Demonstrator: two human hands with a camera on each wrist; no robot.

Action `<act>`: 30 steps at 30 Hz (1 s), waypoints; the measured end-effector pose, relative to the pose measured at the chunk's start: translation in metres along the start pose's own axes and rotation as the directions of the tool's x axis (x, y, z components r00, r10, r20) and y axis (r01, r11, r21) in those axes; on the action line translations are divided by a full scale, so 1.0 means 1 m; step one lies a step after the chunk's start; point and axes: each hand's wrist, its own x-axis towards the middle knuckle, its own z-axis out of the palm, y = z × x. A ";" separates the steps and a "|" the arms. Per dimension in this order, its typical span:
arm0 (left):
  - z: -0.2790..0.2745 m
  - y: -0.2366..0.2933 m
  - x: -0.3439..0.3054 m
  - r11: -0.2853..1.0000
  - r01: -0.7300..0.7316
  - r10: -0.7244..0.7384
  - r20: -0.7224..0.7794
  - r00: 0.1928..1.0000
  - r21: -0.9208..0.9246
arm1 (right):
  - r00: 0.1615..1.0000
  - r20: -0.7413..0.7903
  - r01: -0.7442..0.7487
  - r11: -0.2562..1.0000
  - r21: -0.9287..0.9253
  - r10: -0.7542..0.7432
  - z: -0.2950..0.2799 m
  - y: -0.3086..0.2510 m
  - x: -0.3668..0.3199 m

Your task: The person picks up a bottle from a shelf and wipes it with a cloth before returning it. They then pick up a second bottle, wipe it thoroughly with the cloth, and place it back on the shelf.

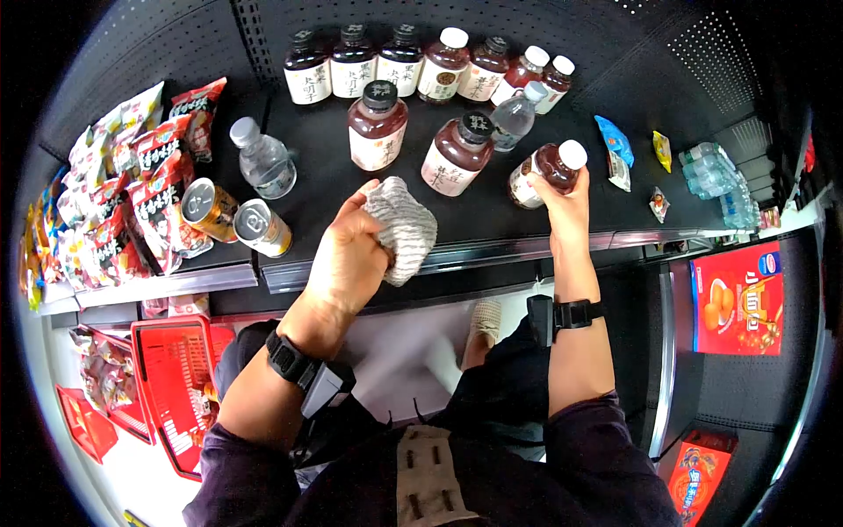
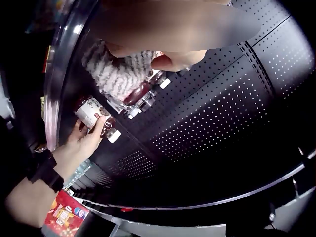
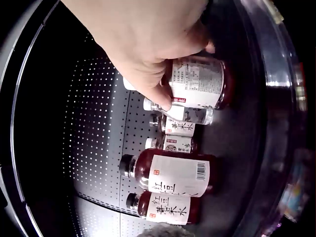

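Note:
My left hand (image 1: pixel 349 255) grips a bunched grey-and-white striped cloth (image 1: pixel 404 230) just above the shelf's front edge. In my right hand (image 1: pixel 569 211) is a bottle of dark red drink (image 3: pixel 197 81) with a white cap and a pale label; thumb and fingers wrap round its upper part. It tilts slightly in the head view, its base close over the black shelf. Two black-capped bottles of red drink, one farther left (image 1: pixel 378 132) and one nearer (image 1: pixel 457 156), stand between the hands. A clear water bottle (image 1: pixel 516 119) is behind the gripped bottle.
A row of capped drink bottles (image 1: pixel 354 66) lines the shelf's back. To the left are another water bottle (image 1: pixel 263 162), two cans (image 1: pixel 262 230) and piled snack bags (image 1: pixel 149 189). Small packets (image 1: pixel 615 145) lie at right. Red baskets (image 1: pixel 171 386) stand below on the left.

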 end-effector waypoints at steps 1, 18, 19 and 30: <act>-0.006 -0.002 0.004 0.999 -0.020 0.020 0.010 1.000 0.047 | 1.000 -0.009 0.019 0.997 -0.068 -0.020 -0.003 0.004 0.002; -0.015 0.004 0.034 0.986 -0.035 0.046 -0.067 0.997 0.161 | 0.960 -0.280 0.015 1.000 0.025 -0.008 -0.013 0.026 0.016; -0.013 0.005 0.034 0.981 -0.033 0.050 -0.085 0.995 0.190 | 0.954 -0.294 0.082 0.994 0.067 -0.059 -0.008 0.027 0.018; -0.014 0.006 0.047 0.993 0.020 -0.019 -0.008 1.000 0.113 | 1.000 -0.009 -0.008 0.993 0.119 0.010 0.023 -0.006 0.008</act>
